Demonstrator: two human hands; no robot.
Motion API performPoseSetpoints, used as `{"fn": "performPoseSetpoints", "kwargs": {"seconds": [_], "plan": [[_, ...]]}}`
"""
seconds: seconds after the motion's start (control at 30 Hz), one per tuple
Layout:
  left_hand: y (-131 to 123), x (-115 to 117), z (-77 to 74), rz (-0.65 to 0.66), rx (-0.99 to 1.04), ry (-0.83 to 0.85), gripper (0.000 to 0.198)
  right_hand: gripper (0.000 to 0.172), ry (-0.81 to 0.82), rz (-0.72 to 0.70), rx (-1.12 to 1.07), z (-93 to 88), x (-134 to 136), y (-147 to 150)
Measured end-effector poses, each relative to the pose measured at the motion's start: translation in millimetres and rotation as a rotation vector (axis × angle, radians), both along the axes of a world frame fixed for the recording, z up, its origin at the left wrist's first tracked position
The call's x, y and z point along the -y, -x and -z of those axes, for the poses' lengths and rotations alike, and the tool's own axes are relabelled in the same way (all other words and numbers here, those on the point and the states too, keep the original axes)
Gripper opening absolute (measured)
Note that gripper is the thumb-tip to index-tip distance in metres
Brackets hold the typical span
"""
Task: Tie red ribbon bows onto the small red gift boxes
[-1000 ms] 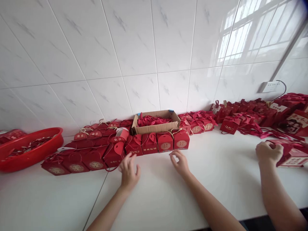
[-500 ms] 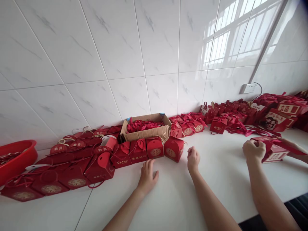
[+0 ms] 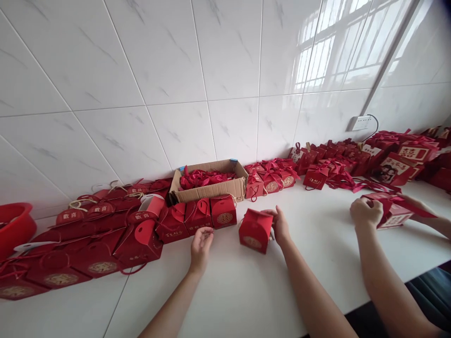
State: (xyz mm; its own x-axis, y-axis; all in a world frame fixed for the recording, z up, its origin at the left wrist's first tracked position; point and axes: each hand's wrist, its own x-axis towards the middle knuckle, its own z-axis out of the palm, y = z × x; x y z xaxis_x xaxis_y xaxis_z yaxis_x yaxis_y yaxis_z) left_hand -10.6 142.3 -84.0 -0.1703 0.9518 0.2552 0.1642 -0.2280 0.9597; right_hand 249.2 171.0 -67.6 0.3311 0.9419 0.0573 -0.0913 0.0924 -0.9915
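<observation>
My right hand [image 3: 281, 226] grips a small red gift box [image 3: 255, 230] with a gold emblem, pulled forward and tilted on the white counter [image 3: 246, 291]. My left hand [image 3: 200, 244] hovers just left of it, palm up and fingers loosely curled, holding nothing. Behind my left hand stands a row of similar red boxes [image 3: 197, 217] in front of a cardboard box [image 3: 207, 185] filled with red ribbons.
Another person's hands [image 3: 366, 212] at the right work on a red box [image 3: 391, 213]. Many red gift boxes [image 3: 338, 166] line the tiled wall; flattened red ones [image 3: 91, 234] lie at the left beside a red basin [image 3: 14, 225]. A wall socket [image 3: 355, 123] is at the right.
My right hand has taken one red box from the row and drawn it toward me. My left hand turned palm up. The view shifted further right.
</observation>
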Motion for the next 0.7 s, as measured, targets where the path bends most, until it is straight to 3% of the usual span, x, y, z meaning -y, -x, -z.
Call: {"fn": "performPoseSetpoints", "kwargs": {"seconds": [0.07, 0.13, 0.27, 0.37, 0.5, 0.6, 0.7], "plan": [[3.5, -6.1, -2.9, -0.013, 0.121, 0.017, 0.022, 0.06, -0.031, -0.111, 0.065, -1.9, 7.1, 14.2], [4.7, -12.0, -4.6, -0.019, 0.227, 0.035, 0.024, 0.05, -0.087, -0.169, 0.155, -4.6, 14.6, 30.1], [2.4, -17.5, -4.8, -0.039, 0.371, 0.07, 0.027, 0.034, -0.204, -0.098, 0.356, -23.3, 9.2, 52.2], [0.7, -17.4, -3.3, -0.054, 0.403, 0.095, 0.032, 0.027, -0.269, -0.05, 0.499, -55.8, -27.0, 64.8], [2.0, -17.8, -0.5, -0.048, 0.394, 0.121, 0.039, 0.018, -0.275, -0.14, 0.717, -105.2, -96.8, 95.7], [3.7, -18.8, 1.0, -0.06, 0.39, 0.129, 0.041, 0.036, -0.146, -0.194, 0.867, -127.0, -138.8, 120.1], [3.8, -18.7, 1.2, -0.059, 0.366, 0.133, 0.042, 0.062, 0.061, -0.257, 0.988, -133.7, -165.1, 131.8]]}}
